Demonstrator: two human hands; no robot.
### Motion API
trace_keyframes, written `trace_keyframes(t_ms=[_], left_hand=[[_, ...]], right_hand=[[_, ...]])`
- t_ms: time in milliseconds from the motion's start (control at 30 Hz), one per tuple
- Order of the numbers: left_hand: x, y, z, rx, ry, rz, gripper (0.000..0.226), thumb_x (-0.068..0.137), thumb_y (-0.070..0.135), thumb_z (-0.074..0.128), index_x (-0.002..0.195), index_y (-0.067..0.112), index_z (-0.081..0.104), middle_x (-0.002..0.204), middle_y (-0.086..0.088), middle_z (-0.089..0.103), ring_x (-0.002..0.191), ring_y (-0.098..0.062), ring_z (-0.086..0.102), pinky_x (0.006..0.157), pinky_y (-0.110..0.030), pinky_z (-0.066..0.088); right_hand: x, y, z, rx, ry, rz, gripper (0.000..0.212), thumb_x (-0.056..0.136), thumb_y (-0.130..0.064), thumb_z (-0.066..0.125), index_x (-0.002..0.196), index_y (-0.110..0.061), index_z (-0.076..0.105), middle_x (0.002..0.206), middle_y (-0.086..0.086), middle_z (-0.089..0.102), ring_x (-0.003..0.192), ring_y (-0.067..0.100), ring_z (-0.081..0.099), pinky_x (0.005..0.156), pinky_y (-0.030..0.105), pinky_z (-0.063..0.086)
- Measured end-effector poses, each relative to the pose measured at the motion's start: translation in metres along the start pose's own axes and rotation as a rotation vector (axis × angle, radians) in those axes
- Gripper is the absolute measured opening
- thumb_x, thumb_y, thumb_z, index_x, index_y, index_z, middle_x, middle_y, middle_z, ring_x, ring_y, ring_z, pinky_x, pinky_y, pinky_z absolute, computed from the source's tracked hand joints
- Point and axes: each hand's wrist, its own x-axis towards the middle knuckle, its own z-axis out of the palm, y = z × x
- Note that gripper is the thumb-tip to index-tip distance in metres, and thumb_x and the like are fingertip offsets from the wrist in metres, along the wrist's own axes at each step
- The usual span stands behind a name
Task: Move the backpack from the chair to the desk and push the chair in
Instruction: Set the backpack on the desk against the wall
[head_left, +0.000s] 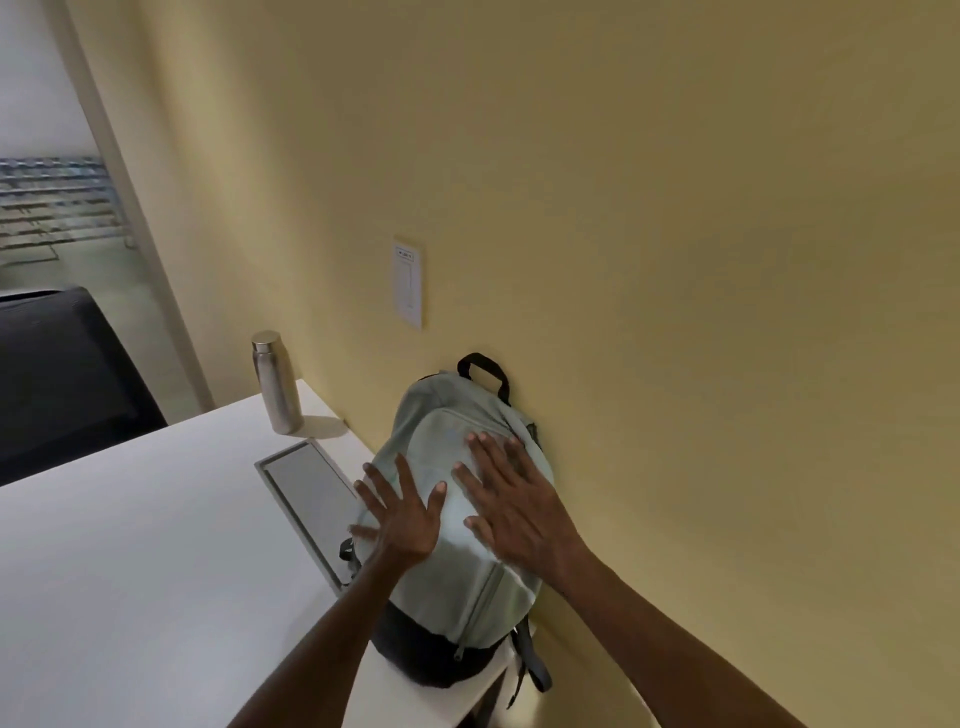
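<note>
A pale green backpack with a black base and a black top handle lies on the white desk, leaning against the yellow wall. My left hand rests flat on its left side with the fingers spread. My right hand lies flat on its front panel, fingers apart, holding nothing. One grey strap hangs over the desk's right end. The chair is out of view.
A steel water bottle stands at the desk's far corner. A grey inset panel sits in the desktop just left of the backpack. A dark seat back is at the left. A white wall plate is above the backpack.
</note>
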Motion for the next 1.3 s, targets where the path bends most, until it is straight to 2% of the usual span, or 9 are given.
trace_keyframes(t_ms=[100,233,433,600,667,900,1067,1200,1300], left_hand=[[0.013,0.006,-0.003,0.021,-0.068,0.035,0.076,0.096,0.062,0.022,0.15,0.032,-0.022,0.157,-0.007,-0.036,0.146,-0.037,-0.027,0.11,-0.076,-0.003],[0.019,0.0,-0.011,0.012,-0.137,0.079,0.072,0.097,0.062,0.018,0.15,0.035,-0.023,0.156,-0.004,-0.038,0.146,-0.035,-0.029,0.112,-0.074,-0.004],[0.009,-0.02,-0.022,0.05,-0.128,0.161,0.073,0.096,0.062,0.013,0.152,0.028,-0.021,0.157,-0.005,-0.037,0.144,-0.032,-0.032,0.116,-0.068,-0.007],[-0.014,-0.022,-0.033,0.076,-0.05,0.223,0.077,0.099,0.058,0.015,0.154,0.014,-0.016,0.163,-0.007,-0.023,0.15,-0.029,-0.017,0.12,-0.057,0.001],[-0.028,-0.022,-0.036,0.066,-0.037,0.242,0.077,0.1,0.056,0.018,0.154,0.012,-0.015,0.163,-0.008,-0.019,0.151,-0.028,-0.014,0.12,-0.055,0.002],[-0.086,-0.01,-0.04,0.122,0.017,0.237,0.072,0.103,0.047,0.026,0.155,0.01,-0.007,0.165,-0.009,-0.011,0.152,-0.031,-0.006,0.121,-0.057,0.007],[-0.134,0.008,-0.032,0.152,0.055,0.218,0.072,0.103,0.045,0.027,0.155,0.006,-0.005,0.165,-0.012,-0.01,0.152,-0.03,-0.006,0.122,-0.054,0.007],[-0.183,0.027,-0.021,0.172,0.09,0.23,0.071,0.103,0.046,0.024,0.155,0.006,-0.005,0.165,-0.012,-0.01,0.152,-0.026,-0.009,0.123,-0.05,0.004],[-0.222,0.037,-0.011,0.228,0.114,0.261,0.07,0.104,0.044,0.024,0.155,0.006,-0.005,0.164,-0.011,-0.011,0.152,-0.025,-0.01,0.124,-0.048,0.002]], right_hand=[[-0.007,0.019,0.002,-0.071,-0.054,0.006,0.068,0.099,-0.048,0.042,0.153,-0.008,0.032,0.163,0.021,0.012,0.153,0.03,0.01,0.122,0.048,0.019],[-0.007,0.014,0.001,-0.015,-0.003,0.045,0.069,0.094,-0.05,0.054,0.146,-0.005,0.047,0.158,0.021,0.031,0.149,0.03,0.027,0.119,0.048,0.029],[-0.002,-0.012,-0.005,0.102,-0.028,0.169,0.07,0.1,-0.045,0.039,0.151,0.003,0.031,0.161,0.024,0.023,0.151,0.033,0.019,0.124,0.052,0.012],[-0.015,-0.028,-0.011,0.208,0.107,0.277,0.062,0.096,-0.034,0.042,0.138,0.011,0.049,0.146,0.03,0.047,0.138,0.039,0.045,0.113,0.053,0.038],[-0.025,-0.029,-0.011,0.232,0.158,0.282,0.059,0.096,-0.031,0.042,0.136,0.012,0.05,0.143,0.031,0.049,0.136,0.041,0.048,0.11,0.053,0.042],[-0.075,-0.019,-0.019,0.282,0.195,0.302,0.058,0.1,-0.028,0.032,0.142,0.011,0.043,0.15,0.03,0.04,0.142,0.042,0.038,0.115,0.054,0.036],[-0.123,-0.006,-0.027,0.31,0.205,0.318,0.053,0.099,-0.019,0.052,0.141,0.011,0.044,0.149,0.032,0.041,0.14,0.044,0.04,0.118,0.054,0.028],[-0.165,0.0,-0.035,0.335,0.144,0.321,0.057,0.105,-0.028,0.038,0.151,0.005,0.029,0.16,0.028,0.021,0.149,0.041,0.021,0.124,0.049,0.011],[-0.195,-0.004,-0.037,0.372,0.115,0.35,0.061,0.104,-0.032,0.035,0.152,0.003,0.024,0.162,0.027,0.015,0.151,0.039,0.015,0.125,0.049,0.009]])
